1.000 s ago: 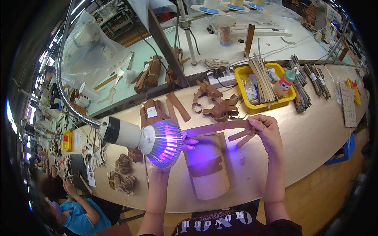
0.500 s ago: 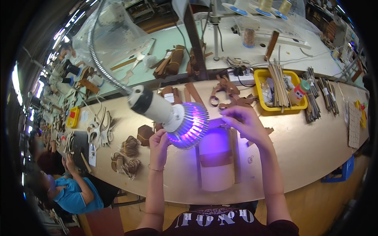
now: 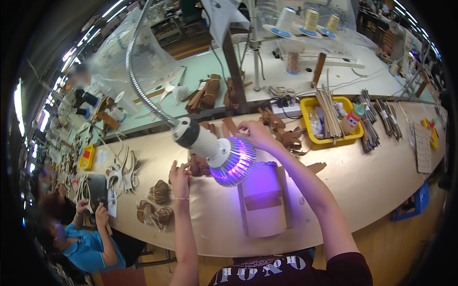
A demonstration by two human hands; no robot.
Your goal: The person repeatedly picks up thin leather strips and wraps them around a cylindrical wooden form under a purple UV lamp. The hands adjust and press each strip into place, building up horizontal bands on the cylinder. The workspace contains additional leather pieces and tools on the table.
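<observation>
My left hand (image 3: 180, 177) is raised left of the lamp head, its fingers apart beside a dark brown bundle (image 3: 198, 165). My right hand (image 3: 258, 135) reaches behind the lamp, fingers bent together at the end of a flat brown strip (image 3: 231, 126); the lamp partly hides this spot. A finned lamp (image 3: 232, 162) on a bendable metal neck throws violet light on a pale, rounded form (image 3: 265, 221) in front of me. Across that form lies a brown band (image 3: 263, 200), with narrow brown bars along both sides.
A yellow tray (image 3: 312, 138) at the right holds sticks and a green-capped bottle (image 3: 353, 119). Brown scraps (image 3: 291, 137) lie left of it. Tied bundles (image 3: 159, 192) rest on the left. A co-worker in a blue shirt (image 3: 90, 245) sits at the left edge. Thread cones (image 3: 309, 21) stand behind.
My right hand has moved left and away from me, from above the pale form to the brown strips behind the lamp. My left hand's fingers have spread beside the lamp. The view has shifted slightly.
</observation>
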